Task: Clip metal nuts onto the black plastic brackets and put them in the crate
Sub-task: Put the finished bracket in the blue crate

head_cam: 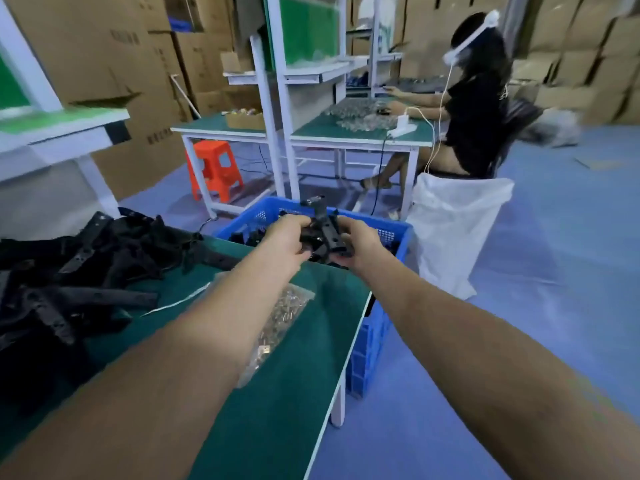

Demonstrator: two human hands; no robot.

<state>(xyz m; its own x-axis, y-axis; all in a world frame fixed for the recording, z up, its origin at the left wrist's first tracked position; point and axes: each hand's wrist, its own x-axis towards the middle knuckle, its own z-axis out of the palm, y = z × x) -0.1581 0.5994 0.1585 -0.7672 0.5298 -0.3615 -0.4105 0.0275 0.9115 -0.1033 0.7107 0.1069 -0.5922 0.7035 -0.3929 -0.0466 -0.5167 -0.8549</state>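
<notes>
Bracket [323, 233] clamped between left grip [289, 237] and right grip [358, 245], long axis upright, crate [398, 233] directly below both.

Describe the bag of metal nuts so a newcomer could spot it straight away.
Start at the green-topped workbench in the foreground, with its heap of black plastic brackets on the left. Right of that heap, partly under the left forearm, lies the clear plastic bag of small metal nuts. It is the only shiny, see-through thing on that bench.
</notes>
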